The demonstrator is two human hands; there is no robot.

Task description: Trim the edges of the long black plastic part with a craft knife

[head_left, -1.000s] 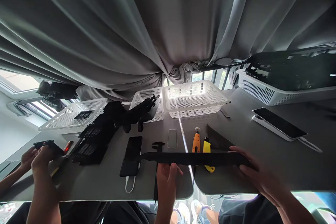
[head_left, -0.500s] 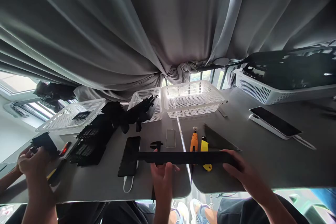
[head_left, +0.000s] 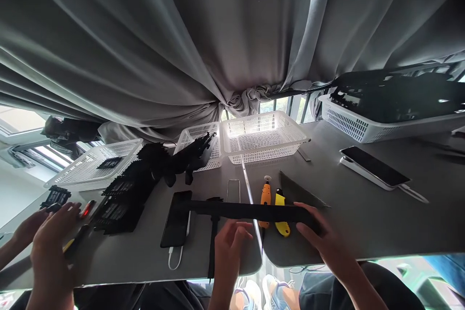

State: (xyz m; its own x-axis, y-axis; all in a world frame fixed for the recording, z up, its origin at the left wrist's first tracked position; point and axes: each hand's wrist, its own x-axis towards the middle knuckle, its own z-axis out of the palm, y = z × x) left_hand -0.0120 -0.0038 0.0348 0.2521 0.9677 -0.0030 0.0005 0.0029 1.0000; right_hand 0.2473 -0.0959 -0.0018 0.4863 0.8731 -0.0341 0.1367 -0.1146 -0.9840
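Note:
My right hand [head_left: 323, 240] grips the right end of a long flat black strip [head_left: 247, 211], thumb below and fingers behind it. The strip is held level above the table, its left end over a black phone [head_left: 175, 230]. Just under the strip's middle is my left hand [head_left: 228, 244], with thumb and fingers apart and nothing between them; I cannot tell if a fingertip touches the strip. A black caliper [head_left: 213, 242] lies left of that hand. Behind the strip lie an orange-handled tool [head_left: 266, 193] and a yellow utility knife [head_left: 279, 198], both partly covered by it.
White baskets [head_left: 267, 155] line the back; the right one [head_left: 348, 123] is heaped with dark parts. Black parts [head_left: 123, 203] are piled at left. A co-worker's hands [head_left: 51, 227] work beside them. A phone on a white block [head_left: 378, 167] lies at right.
My left hand has let go of the strip and dropped slightly below it. My right hand has shifted a little left with the strip. The co-worker's hands have moved off a black part.

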